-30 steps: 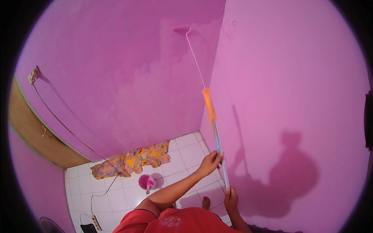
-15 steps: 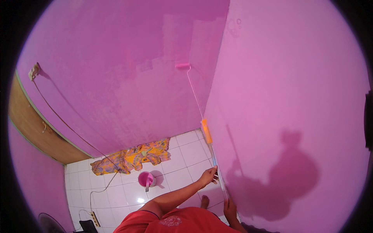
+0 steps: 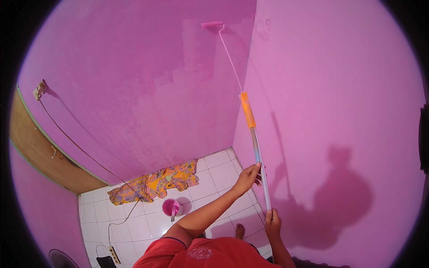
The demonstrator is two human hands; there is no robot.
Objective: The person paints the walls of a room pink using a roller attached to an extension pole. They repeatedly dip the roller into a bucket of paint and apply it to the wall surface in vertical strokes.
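A paint roller (image 3: 212, 24) with a pink sleeve rests against the far pink wall (image 3: 134, 89), high up near the corner. Its thin bent frame runs down to an orange handle (image 3: 248, 110) joined to a long pole (image 3: 263, 183). My left hand (image 3: 248, 177) is closed round the upper part of the pole, below the orange handle. Lower down, my right hand (image 3: 272, 222) grips the pole near its bottom end. Darker, fresh-looking paint covers the wall's upper part, with a stepped edge over the paler area below.
A small bucket (image 3: 172, 207) of pink paint stands on white floor tiles (image 3: 214, 178). Behind it a patterned orange cloth (image 3: 154, 183) lies along the wall. A cable runs from a wall socket (image 3: 39, 89) to a power strip (image 3: 115, 254). A wooden door (image 3: 49, 147) is at left.
The roller has moved up the far wall, and its pole has risen with it. Both my hands have gone up while keeping hold of the pole.
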